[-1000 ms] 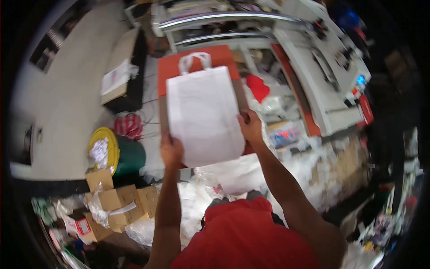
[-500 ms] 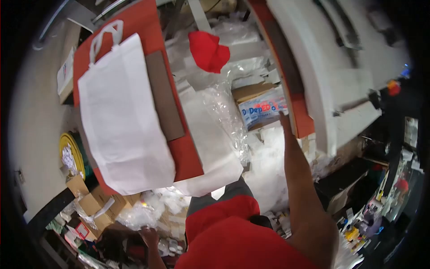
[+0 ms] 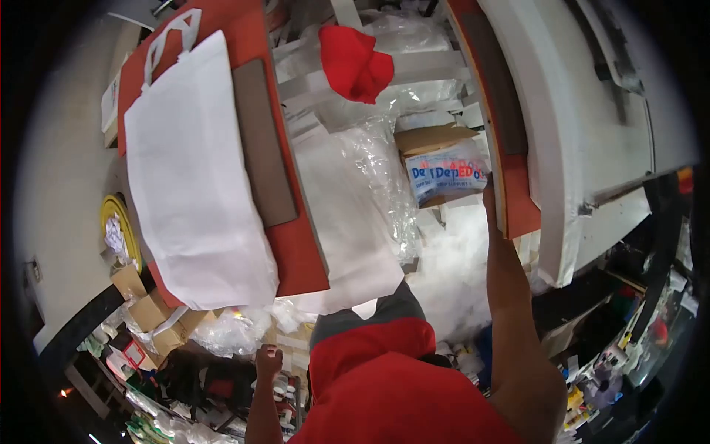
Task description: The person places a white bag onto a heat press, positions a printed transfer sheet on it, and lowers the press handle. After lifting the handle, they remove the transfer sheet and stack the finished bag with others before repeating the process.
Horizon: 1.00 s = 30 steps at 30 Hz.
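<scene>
My right arm reaches forward under the edge of a red board. Its hand (image 3: 488, 182) sits at the right side of white plastic packs (image 3: 447, 175) with blue and red "DepED" print, and its fingers are mostly hidden. The packs lie in an open cardboard box (image 3: 436, 138). Low on the left, my left hand (image 3: 269, 360) is raised with its fingers curled in, nothing showing in them. A white bag with handles (image 3: 196, 177) lies flat on the left red board (image 3: 299, 259), beside a brown strip (image 3: 264, 144).
A red cloth (image 3: 356, 65) lies on a white crossbar between the boards. Clear plastic wrap (image 3: 381, 177) fills the gap below. Cardboard boxes (image 3: 151, 311) and a yellow-rimmed bin (image 3: 122, 229) stand at left. A white machine arm (image 3: 555, 148) stands at right.
My left hand has come up and inward, fingers curled. The view has shifted. My right hand remains beside the printed packs, and more of their print shows.
</scene>
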Each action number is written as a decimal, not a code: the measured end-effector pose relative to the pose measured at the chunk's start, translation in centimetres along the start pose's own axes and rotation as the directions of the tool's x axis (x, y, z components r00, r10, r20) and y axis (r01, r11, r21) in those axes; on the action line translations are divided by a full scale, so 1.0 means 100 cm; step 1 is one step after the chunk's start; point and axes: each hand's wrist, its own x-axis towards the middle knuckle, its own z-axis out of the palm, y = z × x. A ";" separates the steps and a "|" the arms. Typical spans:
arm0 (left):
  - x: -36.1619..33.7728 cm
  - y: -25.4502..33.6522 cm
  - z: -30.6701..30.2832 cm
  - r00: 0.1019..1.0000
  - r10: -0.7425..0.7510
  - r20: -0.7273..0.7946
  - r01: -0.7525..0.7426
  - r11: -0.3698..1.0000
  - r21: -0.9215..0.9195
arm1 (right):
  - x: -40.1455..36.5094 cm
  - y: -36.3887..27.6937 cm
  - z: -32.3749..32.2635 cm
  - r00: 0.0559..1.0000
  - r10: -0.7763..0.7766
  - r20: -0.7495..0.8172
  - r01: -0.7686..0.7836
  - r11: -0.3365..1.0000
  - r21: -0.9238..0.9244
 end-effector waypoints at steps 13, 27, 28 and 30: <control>0.022 -0.102 -0.041 0.989 -0.026 -0.146 0.016 0.997 -0.073 | -0.030 -0.030 -0.056 0.985 0.079 -0.151 -0.077 0.997 0.017; 0.122 -0.122 -0.130 0.744 0.158 -0.649 -0.198 0.980 0.012 | -0.112 -0.328 -0.520 0.308 -0.851 0.426 0.097 0.473 0.876; 0.132 -0.105 -0.157 0.698 0.121 -0.705 -0.168 0.986 0.003 | -0.113 -0.335 -0.508 0.435 -0.849 0.298 0.083 0.368 0.926; 0.119 -0.043 -0.221 0.630 0.002 -0.777 -0.237 0.953 -0.190 | -0.105 -0.379 -0.500 0.646 -0.619 0.447 -0.125 0.492 0.862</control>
